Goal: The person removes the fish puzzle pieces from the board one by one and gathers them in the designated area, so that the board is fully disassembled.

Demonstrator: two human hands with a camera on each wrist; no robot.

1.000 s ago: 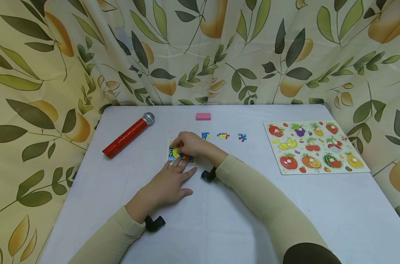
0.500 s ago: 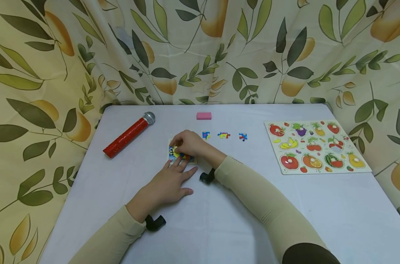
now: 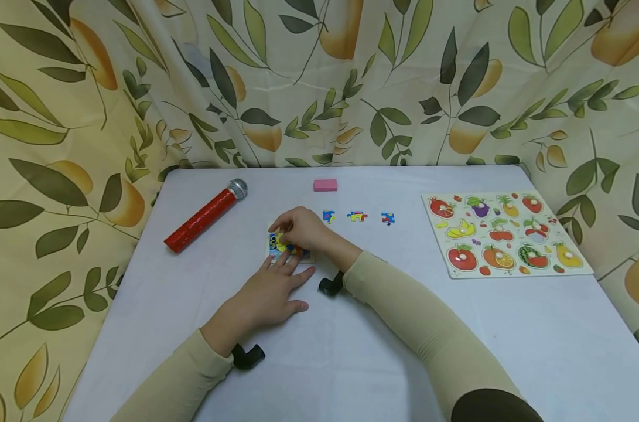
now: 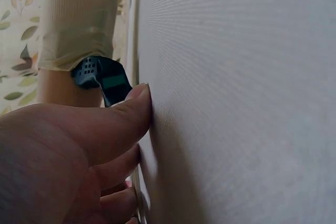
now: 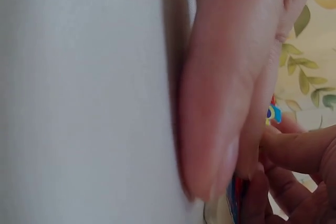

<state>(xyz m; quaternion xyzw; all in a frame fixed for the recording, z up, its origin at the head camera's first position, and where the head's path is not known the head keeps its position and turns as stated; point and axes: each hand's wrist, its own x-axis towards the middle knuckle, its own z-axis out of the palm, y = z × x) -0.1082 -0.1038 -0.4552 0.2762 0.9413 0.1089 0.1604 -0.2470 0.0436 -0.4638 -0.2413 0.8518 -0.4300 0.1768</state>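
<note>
A small jigsaw puzzle [image 3: 273,240] in blue and yellow lies on the white table, partly hidden under both hands. My left hand [image 3: 266,292] lies palm down with its fingers spread, the fingertips resting on the puzzle's near edge. Bent over the puzzle from the right, my right hand [image 3: 304,228] pinches a puzzle piece [image 5: 274,113] between thumb and finger. Blue, yellow and red show on that piece in the right wrist view. In the left wrist view the left thumb [image 4: 126,119] touches the tablecloth.
Three loose puzzle pieces [image 3: 358,216] lie in a row beyond the right hand. A pink block [image 3: 325,185] sits behind them. A red microphone [image 3: 203,218] is at the left, and a fruit puzzle board [image 3: 477,234] at the right. A patterned curtain [image 3: 298,88] hangs behind.
My right hand has shifted very slightly away from me over the puzzle. The left hand stays in place.
</note>
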